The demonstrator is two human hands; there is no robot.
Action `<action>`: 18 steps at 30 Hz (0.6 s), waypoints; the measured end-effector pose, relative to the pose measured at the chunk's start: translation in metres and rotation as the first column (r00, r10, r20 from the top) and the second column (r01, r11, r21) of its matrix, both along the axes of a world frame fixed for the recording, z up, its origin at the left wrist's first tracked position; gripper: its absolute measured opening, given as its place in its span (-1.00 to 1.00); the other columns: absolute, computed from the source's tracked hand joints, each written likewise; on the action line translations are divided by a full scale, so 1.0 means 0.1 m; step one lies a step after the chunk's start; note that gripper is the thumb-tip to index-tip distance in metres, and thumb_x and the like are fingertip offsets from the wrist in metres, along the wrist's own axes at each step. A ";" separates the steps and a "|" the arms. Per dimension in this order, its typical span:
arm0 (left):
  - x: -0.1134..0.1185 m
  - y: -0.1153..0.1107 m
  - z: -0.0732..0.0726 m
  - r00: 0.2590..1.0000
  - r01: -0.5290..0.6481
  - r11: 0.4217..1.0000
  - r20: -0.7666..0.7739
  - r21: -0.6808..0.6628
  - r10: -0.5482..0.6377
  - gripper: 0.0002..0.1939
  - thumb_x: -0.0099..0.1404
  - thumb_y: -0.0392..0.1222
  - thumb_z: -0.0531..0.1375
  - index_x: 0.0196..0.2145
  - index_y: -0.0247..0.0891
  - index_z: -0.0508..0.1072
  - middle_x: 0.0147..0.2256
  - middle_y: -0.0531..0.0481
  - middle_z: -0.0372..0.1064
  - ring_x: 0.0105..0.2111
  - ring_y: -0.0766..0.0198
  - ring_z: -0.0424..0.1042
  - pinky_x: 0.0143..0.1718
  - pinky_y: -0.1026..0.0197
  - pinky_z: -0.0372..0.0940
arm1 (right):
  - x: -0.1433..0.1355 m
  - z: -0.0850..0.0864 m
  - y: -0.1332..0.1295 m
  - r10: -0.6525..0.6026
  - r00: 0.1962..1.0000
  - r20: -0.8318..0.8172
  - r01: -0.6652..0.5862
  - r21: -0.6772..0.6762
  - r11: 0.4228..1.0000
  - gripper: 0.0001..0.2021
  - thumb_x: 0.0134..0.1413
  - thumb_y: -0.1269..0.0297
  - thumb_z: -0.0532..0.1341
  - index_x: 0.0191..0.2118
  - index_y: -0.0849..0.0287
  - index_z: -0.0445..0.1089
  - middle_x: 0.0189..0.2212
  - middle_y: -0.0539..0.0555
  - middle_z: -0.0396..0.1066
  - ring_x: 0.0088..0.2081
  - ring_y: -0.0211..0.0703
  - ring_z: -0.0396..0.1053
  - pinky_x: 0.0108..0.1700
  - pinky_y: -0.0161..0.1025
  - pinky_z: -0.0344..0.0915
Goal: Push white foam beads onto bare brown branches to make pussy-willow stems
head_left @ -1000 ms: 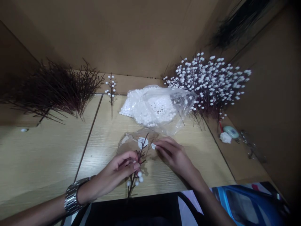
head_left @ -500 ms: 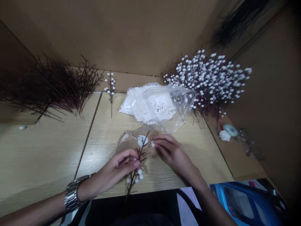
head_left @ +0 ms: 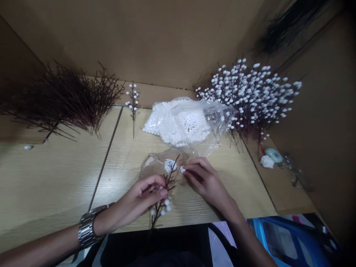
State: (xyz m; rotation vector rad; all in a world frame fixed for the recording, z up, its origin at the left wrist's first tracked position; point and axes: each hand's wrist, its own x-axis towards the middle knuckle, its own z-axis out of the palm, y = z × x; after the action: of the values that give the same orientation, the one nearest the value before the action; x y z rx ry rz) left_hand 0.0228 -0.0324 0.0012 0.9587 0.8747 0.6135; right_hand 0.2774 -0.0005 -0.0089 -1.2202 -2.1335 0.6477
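My left hand pinches a dark brown artificial twig between thumb and fingers. Several white balls sit on the twig's lower branches, while its upper tips are bare. Just right of the twig, my right hand is closed with a small white ball at its fingertips, apart from the twig. Beneath and beyond the hands lies a crumpled clear plastic sheet bearing a white patch of glue-like stuff.
A clear bag of white balls lies farther back. Bare twigs are heaped at left, and ball-tipped twigs at right. One finished-looking sprig lies between. Glasses and a pale green oval object rest at far right.
The view has shifted slightly. Both hands keep nearly the same pose, the left on the twig and the right with the white ball.
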 end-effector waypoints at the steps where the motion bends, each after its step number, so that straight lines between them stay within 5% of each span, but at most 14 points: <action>1: 0.00 0.00 0.00 1.000 0.000 1.000 -0.002 -0.004 0.000 -0.85 0.40 -0.08 0.23 -0.21 -0.22 0.43 -0.30 0.04 0.39 -0.23 0.24 0.40 -0.19 0.20 0.25 | 0.00 0.00 0.00 -0.009 1.000 -0.019 0.009 -0.004 1.000 -0.81 0.26 0.36 0.23 -0.05 0.01 0.49 -0.18 0.10 0.41 -0.10 -0.01 0.37 -0.04 -0.02 0.35; 6: 0.00 -0.01 -0.01 1.000 -0.016 1.000 0.011 0.008 0.016 -0.86 0.39 -0.10 0.23 -0.23 -0.22 0.44 -0.31 0.05 0.41 -0.25 0.25 0.42 -0.21 0.22 0.26 | -0.03 0.08 -0.02 -0.133 0.959 -0.250 0.111 -0.101 0.989 -0.88 0.23 0.35 0.27 -0.15 0.03 0.53 -0.24 0.06 0.43 -0.18 -0.10 0.39 -0.15 -0.15 0.33; 10: 0.01 -0.01 -0.02 0.999 -0.005 1.000 0.045 -0.017 0.006 -0.85 0.41 -0.10 0.22 -0.24 -0.22 0.41 -0.33 0.05 0.44 -0.26 0.27 0.43 -0.21 0.24 0.27 | -0.05 0.15 -0.07 -0.250 0.879 -0.407 0.127 -0.304 0.944 -0.93 0.17 0.33 0.32 -0.24 0.02 0.56 -0.28 0.02 0.47 -0.21 -0.15 0.40 -0.18 -0.22 0.30; 14: 0.02 0.00 -0.03 0.997 -0.019 1.000 0.080 -0.024 0.021 -0.85 0.40 -0.10 0.24 -0.25 -0.23 0.41 -0.34 0.05 0.44 -0.28 0.29 0.44 -0.21 0.24 0.28 | -0.16 0.13 -0.21 -0.411 0.706 -0.576 0.037 -0.549 0.835 -0.95 0.09 0.27 0.39 -0.28 0.02 0.58 -0.31 0.01 0.49 -0.28 -0.21 0.39 -0.23 -0.27 0.28; 18: 0.01 -0.01 -0.02 0.995 -0.026 0.999 0.091 -0.045 0.030 -0.83 0.37 -0.11 0.27 -0.30 -0.24 0.40 -0.36 0.03 0.46 -0.29 0.26 0.45 -0.22 0.22 0.29 | -0.40 0.08 -0.40 -0.527 0.481 -0.701 -0.084 -0.635 0.768 -0.89 0.02 0.21 0.42 -0.29 0.03 0.58 -0.44 -0.02 0.44 -0.47 -0.29 0.25 -0.40 -0.31 0.20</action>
State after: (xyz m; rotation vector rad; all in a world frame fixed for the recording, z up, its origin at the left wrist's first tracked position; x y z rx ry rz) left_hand 0.0237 -0.0331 -0.0005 0.8737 0.8182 0.6552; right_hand 0.2370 -0.0402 -0.0013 -1.0814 -0.8605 1.5074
